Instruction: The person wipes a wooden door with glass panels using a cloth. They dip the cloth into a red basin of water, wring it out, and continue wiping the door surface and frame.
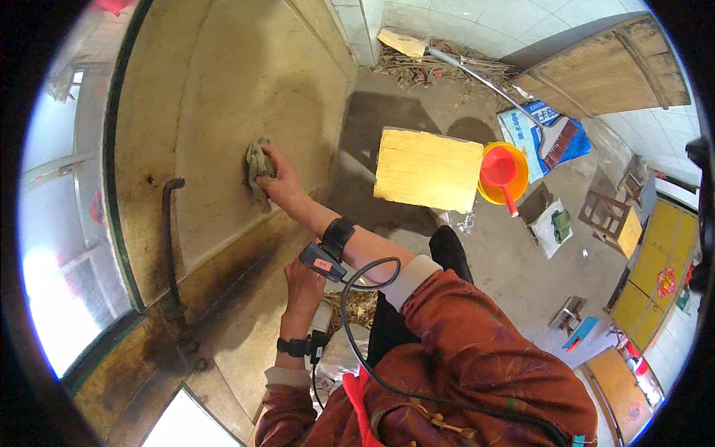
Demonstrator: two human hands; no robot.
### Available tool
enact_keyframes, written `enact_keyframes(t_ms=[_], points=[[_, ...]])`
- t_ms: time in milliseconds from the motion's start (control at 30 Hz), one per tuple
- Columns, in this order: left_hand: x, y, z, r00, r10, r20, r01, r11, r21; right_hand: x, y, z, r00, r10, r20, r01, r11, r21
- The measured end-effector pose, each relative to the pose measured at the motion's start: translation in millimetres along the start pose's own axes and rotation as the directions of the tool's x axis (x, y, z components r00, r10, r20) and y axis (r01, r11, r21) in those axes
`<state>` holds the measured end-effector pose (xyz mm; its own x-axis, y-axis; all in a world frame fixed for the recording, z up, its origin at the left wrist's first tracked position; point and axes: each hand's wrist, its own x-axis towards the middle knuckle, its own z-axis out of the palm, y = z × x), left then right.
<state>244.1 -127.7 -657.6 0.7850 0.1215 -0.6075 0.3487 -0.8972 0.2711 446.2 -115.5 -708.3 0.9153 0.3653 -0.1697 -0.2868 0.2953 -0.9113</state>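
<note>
My right hand [282, 181] grips a crumpled greyish-green rag [258, 162] and presses it to a stained, yellowish wooden door panel [223, 89]. Dark wetness or dirt shows on the panel around the rag. My left hand [304, 282] is lower down, near the panel's brown-stained edge; its fingertips are partly hidden behind my right forearm and the small device on that wrist, so whether it holds something is unclear. A curved, dark metal rod [170, 240] stands out from the panel to the left of my hands.
A yellow wooden stool top [427, 170] stands beside a yellow bucket [522, 181] holding a red dipper [497, 167]. Behind lie a long-handled broom [556, 139], blue-and-white sacking [519, 139] and dry twigs [475, 70]. A wooden board [609, 67] leans on the tiled wall. A black cable [346, 313] loops before me.
</note>
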Motion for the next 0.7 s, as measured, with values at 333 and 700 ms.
enact_keyframes(t_ms=[333,700], points=[[21.1,9.3,46.5,0.992,-0.124,-0.019,0.122,0.988,-0.096,47.7,-56.0,-57.7,0.891,0.384,0.242,-0.433,0.556,0.71],[53.0,15.9,37.4,0.999,-0.025,0.04,0.031,0.988,-0.151,59.9,-225.2,-260.9,0.995,0.044,-0.09,0.025,0.764,0.644]])
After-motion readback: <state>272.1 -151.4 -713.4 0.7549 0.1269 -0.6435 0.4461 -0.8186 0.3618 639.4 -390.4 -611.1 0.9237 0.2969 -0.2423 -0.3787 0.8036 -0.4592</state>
